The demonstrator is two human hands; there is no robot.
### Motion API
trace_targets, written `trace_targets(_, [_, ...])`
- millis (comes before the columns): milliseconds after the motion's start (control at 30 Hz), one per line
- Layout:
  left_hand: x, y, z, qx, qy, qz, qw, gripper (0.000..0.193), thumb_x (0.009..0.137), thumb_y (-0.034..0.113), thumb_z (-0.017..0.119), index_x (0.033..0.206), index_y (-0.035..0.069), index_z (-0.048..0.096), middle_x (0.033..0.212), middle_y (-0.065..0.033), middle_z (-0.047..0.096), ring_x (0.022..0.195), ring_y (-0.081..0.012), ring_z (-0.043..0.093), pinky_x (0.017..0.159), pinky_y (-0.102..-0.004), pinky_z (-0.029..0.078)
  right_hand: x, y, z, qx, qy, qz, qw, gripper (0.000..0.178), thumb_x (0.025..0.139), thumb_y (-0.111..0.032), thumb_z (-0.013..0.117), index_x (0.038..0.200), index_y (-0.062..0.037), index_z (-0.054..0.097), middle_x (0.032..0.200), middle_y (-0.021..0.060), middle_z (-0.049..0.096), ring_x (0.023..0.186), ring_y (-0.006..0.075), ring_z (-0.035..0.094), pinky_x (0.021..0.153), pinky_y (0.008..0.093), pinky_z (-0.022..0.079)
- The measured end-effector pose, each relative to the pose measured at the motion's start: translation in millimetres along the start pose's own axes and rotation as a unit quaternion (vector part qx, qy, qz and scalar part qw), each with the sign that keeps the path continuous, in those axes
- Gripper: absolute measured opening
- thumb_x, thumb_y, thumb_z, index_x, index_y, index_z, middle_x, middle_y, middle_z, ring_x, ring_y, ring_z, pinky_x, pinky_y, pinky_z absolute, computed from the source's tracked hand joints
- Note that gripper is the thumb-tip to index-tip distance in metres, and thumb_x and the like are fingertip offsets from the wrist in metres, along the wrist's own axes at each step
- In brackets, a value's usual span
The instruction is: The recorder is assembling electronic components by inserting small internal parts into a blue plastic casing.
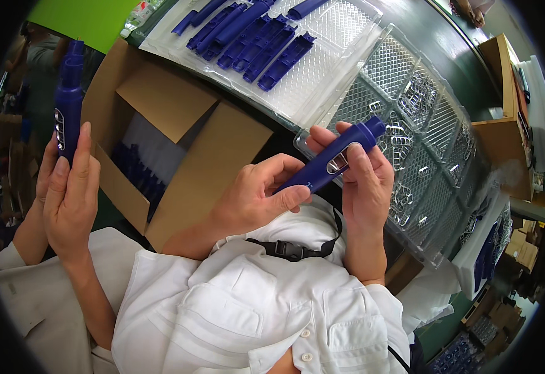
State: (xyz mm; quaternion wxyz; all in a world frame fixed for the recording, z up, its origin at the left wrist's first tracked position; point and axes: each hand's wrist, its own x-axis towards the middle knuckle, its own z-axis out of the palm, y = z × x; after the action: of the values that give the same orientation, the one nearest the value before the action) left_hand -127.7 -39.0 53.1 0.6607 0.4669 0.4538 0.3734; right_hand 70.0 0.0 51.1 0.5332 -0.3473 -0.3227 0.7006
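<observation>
A blue pen-shaped plastic housing [315,167] slants up to the right between my two hands. My left hand [251,194] is closed round its lower end, thumb on top. My right hand [367,181] grips it near the narrower upper end, with the thumb on the edge of a silver-rimmed oval window [337,163] in its side. The fingers of that hand pass behind the housing, partly hidden. Right beside my right hand lies a clear compartment tray [372,81] with many small silver oval rims [400,138] in its cells.
At the far side, a white textured tray [322,68] bears several blue half-shells [288,61]. An open cardboard box [222,134] with blue parts stands to the left. Further left, a co-worker's hands [76,187] hold a similar blue housing [68,106]. A wooden box [503,134] stands at right.
</observation>
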Motion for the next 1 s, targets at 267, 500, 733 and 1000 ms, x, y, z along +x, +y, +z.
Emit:
trace_targets(267, [6.8, 17.7, 1.1, -0.117, -0.100, -0.090, 0.984, 0.036, 0.106, 0.023, 0.057, 0.127, -0.006, 0.059, 0.096, -0.0119, 0.072, 0.074, -0.0122, 0.067, 0.068, -0.0257, 0.054, -8.9, 3.7, -5.7, 0.019, -0.030, 0.032, 0.999, 0.038, 0.108, -0.019, 0.057, 0.136, 0.0065, 0.053, 0.127, 0.0245, 0.070, 0.099, 0.0222, 0.073, 0.083, 0.0331, 0.060])
trace_targets(500, [8.0, 23.6, 4.6, -0.113, -0.116, -0.100, 0.982, 0.037, 0.107, 0.023, 0.051, 0.128, -0.006, 0.058, 0.096, -0.0131, 0.071, 0.076, -0.0140, 0.067, 0.069, -0.0265, 0.054, -12.3, -2.9, -2.6, -0.028, -0.027, 0.027, 0.999, 0.037, 0.109, -0.018, 0.055, 0.135, 0.0082, 0.052, 0.127, 0.0237, 0.070, 0.083, 0.0178, 0.073, 0.072, 0.0279, 0.060])
trace_targets(733, [9.9, 18.3, 6.0, -0.119, -0.112, -0.116, 0.980, 0.051, 0.100, 0.033, 0.054, 0.125, -0.011, 0.058, 0.090, -0.0180, 0.070, 0.068, -0.0177, 0.069, 0.062, -0.0279, 0.057, -11.2, 0.1, -3.9, -0.026, -0.027, 0.047, 0.998, 0.038, 0.109, -0.020, 0.056, 0.135, 0.0084, 0.053, 0.126, 0.0221, 0.071, 0.094, 0.0178, 0.073, 0.085, 0.0310, 0.059])
trace_targets(1000, [10.4, 19.2, 5.9, -0.146, -0.121, -0.122, 0.974, 0.055, 0.099, 0.034, 0.057, 0.129, -0.011, 0.052, 0.090, -0.0193, 0.070, 0.068, -0.0186, 0.070, 0.061, -0.0280, 0.060, -7.5, 0.9, -7.2, -0.017, -0.045, 0.078, 0.996, 0.040, 0.108, -0.023, 0.058, 0.134, 0.0081, 0.056, 0.124, 0.0211, 0.072, 0.106, 0.0193, 0.070, 0.100, 0.0350, 0.053])
